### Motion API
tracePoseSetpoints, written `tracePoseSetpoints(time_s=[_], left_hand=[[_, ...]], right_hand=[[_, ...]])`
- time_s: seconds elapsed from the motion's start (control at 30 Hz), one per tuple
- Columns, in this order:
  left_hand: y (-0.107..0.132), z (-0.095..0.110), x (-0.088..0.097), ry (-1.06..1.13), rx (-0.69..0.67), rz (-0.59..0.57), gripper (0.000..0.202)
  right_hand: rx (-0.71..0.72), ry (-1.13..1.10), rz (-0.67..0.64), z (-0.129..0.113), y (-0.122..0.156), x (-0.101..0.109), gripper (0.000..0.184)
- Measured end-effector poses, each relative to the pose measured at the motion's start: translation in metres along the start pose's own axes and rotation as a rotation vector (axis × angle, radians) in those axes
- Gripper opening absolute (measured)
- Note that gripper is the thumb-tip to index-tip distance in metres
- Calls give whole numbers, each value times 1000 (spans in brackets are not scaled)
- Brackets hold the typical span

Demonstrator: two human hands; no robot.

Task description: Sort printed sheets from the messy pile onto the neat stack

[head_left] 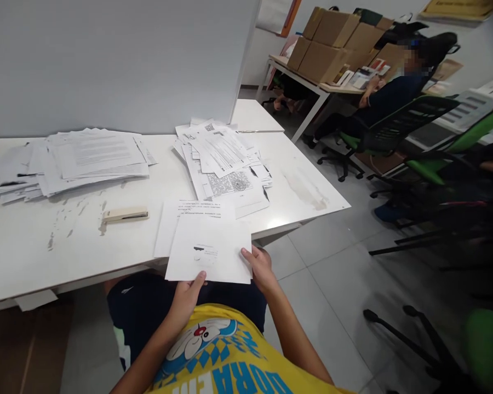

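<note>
A seated person holds a small batch of sheets (pixel 208 249) at the near edge of a white desk (pixel 33 257) — the left hand (pixel 188 295) pinching the bottom edge with the thumb on top, the right hand (pixel 262 268) gripping the lower right corner. The top sheet is mostly blank, with a dark smudge of print near its middle; another printed page juts out behind it. The step in hand looks like squaring a set of pages together; the next move probably calls for aligned edges and a reach left to the stapler (pixel 125 214), which lies well apart from the batch. Two loose piles wait on the desk — a flat pile (pixel 78 158) at the left by the partition and a messier heap (pixel 224 158) just beyond the held pages. Text on the pages is too small to read. The yellow shirt (pixel 225 361) shows a cartoon cat face and the letters "DORA". Another person sits at a far desk beside cardboard boxes (pixel 332 44).
</note>
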State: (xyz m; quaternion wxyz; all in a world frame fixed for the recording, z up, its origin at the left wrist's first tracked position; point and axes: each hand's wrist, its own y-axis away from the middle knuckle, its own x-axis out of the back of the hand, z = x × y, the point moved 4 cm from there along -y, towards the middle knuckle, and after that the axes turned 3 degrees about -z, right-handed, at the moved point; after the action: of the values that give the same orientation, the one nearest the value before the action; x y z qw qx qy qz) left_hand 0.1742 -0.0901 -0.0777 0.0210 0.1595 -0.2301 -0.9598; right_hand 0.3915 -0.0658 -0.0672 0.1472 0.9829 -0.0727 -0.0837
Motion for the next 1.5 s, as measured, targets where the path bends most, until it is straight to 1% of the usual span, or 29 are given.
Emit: tracePoseSetpoints(time_s=[0.1, 0.2, 0.27, 0.33, 0.4, 0.47, 0.5, 0.57, 0.63, 0.7, 0.77, 0.83, 0.9, 0.93, 1.0, 1.03, 1.1, 1.17, 1.23, 1.27, 1.33, 1.4, 1.47, 1.5], left_hand=[[4, 4, 8, 26, -32, 59, 40], [2, 17, 15, 134, -68, 131, 42], [-3, 28, 18, 137, -87, 132, 44], [-8, 40, 18, 88, -131, 88, 45], [-15, 54, 13, 14, -195, 14, 44], [-27, 70, 2, -107, -275, -51, 38], [-35, 79, -5, -169, -326, -61, 37], [-57, 102, -19, -218, -426, -29, 36], [-83, 125, -32, -101, -471, 37, 34], [-108, 143, -40, 54, -427, 63, 32], [-125, 155, -41, 112, -362, 45, 31], [-131, 160, -34, 62, -295, -10, 29], [-126, 158, -22, -68, -222, -70, 28], [-122, 155, -15, -151, -192, -84, 31], [-109, 149, -3, -311, -156, -104, 45], [-102, 146, 2, -378, -163, -113, 52], [-88, 143, 8, -475, -226, -153, 61], [-76, 144, 14, -502, -375, -203, 64], [-64, 147, 23, -489, -556, -240, 65], [-59, 150, 28, -485, -641, -227, 65], [-49, 155, 40, -489, -798, -123, 62], [-39, 160, 52, -472, -953, 38, 56], [-30, 162, 65, -415, -1093, 168, 51], [-27, 161, 71, -407, -1126, 209, 50]], right_hand=[[-12, 76, -28, -3, -1, 2, 50], [2, 146, -22, -9, -2, 13, 51], [17, 195, 1, -16, -2, 25, 52], [34, 238, 25, -25, 1, 40, 51], [46, 254, 37, -34, 5, 52, 51], [59, 252, 63, -40, 9, 62, 52], [70, 247, 88, -42, 10, 66, 52], [95, 220, 158, -42, 11, 73, 52], [118, 161, 246, -39, 10, 80, 53], [130, 101, 331, -34, 10, 89, 54], [135, 71, 415, -28, 14, 99, 53], [148, 51, 497, -24, 19, 108, 51], [173, 20, 547, -21, 25, 113, 50], [189, 10, 557, -21, 26, 113, 49], [227, 28, 548, -22, 26, 107, 45], [251, 56, 536, -24, 24, 102, 43], [308, 140, 499, -31, 18, 85, 38], [382, 244, 436, -41, 9, 63, 34], [493, 330, 327, -54, -1, 33, 29], [566, 356, 256, -62, -5, 17, 25], [734, 360, 109, -76, -15, -17, 22], [866, 327, -10, -85, -24, -48, 24], [886, 281, -102, -85, -33, -73, 28], [859, 259, -121, -82, -37, -81, 31]])
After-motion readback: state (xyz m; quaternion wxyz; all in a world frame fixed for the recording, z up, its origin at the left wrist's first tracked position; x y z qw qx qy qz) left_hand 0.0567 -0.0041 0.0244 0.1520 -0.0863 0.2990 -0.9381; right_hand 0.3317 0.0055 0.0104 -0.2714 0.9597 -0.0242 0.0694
